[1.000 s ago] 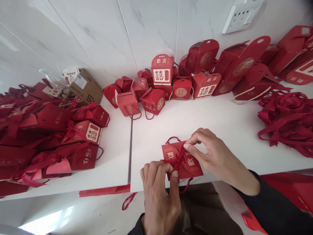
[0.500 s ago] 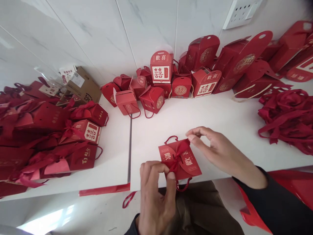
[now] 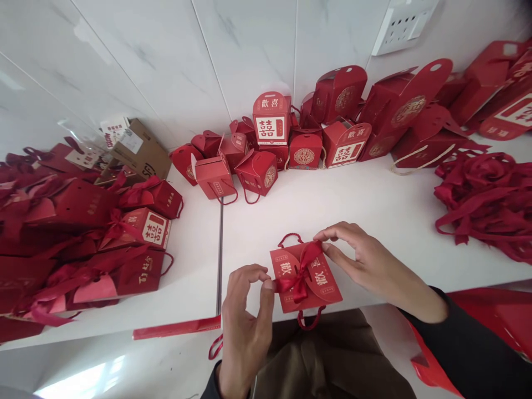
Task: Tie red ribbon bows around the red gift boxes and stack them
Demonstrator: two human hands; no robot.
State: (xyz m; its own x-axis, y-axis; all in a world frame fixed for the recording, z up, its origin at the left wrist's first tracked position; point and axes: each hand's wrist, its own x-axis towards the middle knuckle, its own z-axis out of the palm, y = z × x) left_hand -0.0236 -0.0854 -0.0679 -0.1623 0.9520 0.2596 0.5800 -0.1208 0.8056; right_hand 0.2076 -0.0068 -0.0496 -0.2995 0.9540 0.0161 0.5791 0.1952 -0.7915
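A red gift box (image 3: pixel 328 293) with gold characters and rope handles stands at the front edge of the white table, its top facing me. Across its top lies a red satin ribbon (image 3: pixel 299 284), tied in a bow at the middle. My left hand (image 3: pixel 248 318) pinches the ribbon's left part between thumb and forefinger, just off the box's left side. At the far right corner of the box, my right hand (image 3: pixel 366 260) pinches the other part of the ribbon with thumb and forefinger.
Red boxes with bows (image 3: pixel 137 266) are piled at the left, beside a brown cardboard box (image 3: pixel 143 147). More red boxes (image 3: pixel 305 149) line the tiled wall. A heap of red ribbons (image 3: pixel 486 199) lies at the right. A socket panel (image 3: pixel 403 25) is on the wall.
My left hand has moved left from the bow's front to its left part, uncovering the knot. My right hand keeps its pinch on the ribbon at the far corner.
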